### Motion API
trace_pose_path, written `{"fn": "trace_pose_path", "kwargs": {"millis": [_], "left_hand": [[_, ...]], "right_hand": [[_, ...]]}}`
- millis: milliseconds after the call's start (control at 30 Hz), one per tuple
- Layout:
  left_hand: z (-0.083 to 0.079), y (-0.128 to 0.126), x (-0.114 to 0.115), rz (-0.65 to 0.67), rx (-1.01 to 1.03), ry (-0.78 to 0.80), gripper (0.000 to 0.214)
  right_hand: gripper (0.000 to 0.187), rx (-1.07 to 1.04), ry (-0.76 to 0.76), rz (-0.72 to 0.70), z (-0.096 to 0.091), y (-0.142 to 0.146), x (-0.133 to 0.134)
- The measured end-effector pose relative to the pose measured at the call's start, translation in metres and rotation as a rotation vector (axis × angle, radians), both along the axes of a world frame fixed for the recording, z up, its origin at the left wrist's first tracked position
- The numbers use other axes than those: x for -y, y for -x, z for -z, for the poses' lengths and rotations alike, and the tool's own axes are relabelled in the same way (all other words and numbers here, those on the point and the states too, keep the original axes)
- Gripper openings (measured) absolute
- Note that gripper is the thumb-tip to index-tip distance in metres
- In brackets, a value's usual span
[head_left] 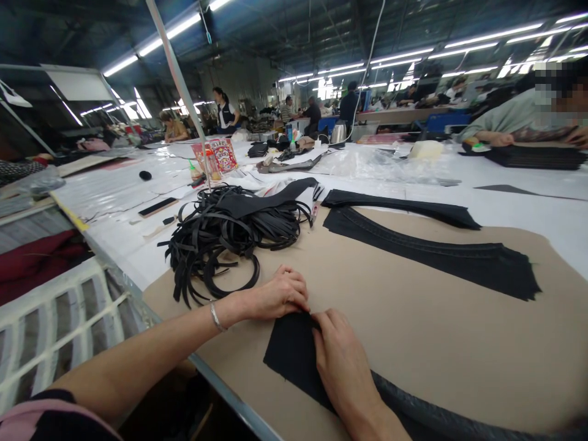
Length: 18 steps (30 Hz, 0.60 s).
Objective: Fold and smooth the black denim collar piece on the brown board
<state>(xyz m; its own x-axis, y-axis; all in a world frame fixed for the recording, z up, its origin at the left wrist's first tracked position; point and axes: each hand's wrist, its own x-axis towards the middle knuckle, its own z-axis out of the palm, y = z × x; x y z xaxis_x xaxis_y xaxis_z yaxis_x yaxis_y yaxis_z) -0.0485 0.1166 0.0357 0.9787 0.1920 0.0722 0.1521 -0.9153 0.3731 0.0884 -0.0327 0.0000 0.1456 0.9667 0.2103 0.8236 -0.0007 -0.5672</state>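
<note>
A long curved piece of black fabric [294, 352] lies on the tan sheet [436, 343] in front of me. At its far end, my left hand [282, 294] pinches the edge with fingers closed. Close beside it, my right hand [340, 355] grips the same edge between thumb and fingers, its palm over the fabric. A darker folded strip [427, 410] runs along the piece to the lower right. Beyond my left hand sits a heap of black strips [197, 245], with a flat black cut piece [271, 199] on top.
Two black curved pieces, one a stitched panel [427, 251], lie at the far right of the tan sheet. A red patterned packet [220, 156] and clear plastic [367, 165] are farther back. A co-worker [519, 116] handles a dark stack [533, 156]. The table edge [229, 392] is at left.
</note>
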Motion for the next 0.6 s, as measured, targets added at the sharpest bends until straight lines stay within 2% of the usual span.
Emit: {"fn": "trace_pose_path", "kwargs": {"millis": [133,267,433,600], "left_hand": [[0.006,0.006,-0.002,0.082,0.023,-0.092,0.021],[0.005,0.010,-0.001,0.124,0.032,-0.228,0.026],[0.001,0.015,-0.002,0.121,0.024,-0.245,0.030],[0.005,0.020,-0.006,0.128,0.033,-0.249,0.036]], "right_hand": [[0.031,0.085,-0.005,-0.066,0.008,0.000,0.002],[0.033,0.122,0.018,-0.094,0.008,0.000,0.004],[0.032,0.102,0.034,-0.117,0.005,-0.001,0.003],[0.033,0.115,0.050,-0.130,0.003,-0.002,0.003]]}}
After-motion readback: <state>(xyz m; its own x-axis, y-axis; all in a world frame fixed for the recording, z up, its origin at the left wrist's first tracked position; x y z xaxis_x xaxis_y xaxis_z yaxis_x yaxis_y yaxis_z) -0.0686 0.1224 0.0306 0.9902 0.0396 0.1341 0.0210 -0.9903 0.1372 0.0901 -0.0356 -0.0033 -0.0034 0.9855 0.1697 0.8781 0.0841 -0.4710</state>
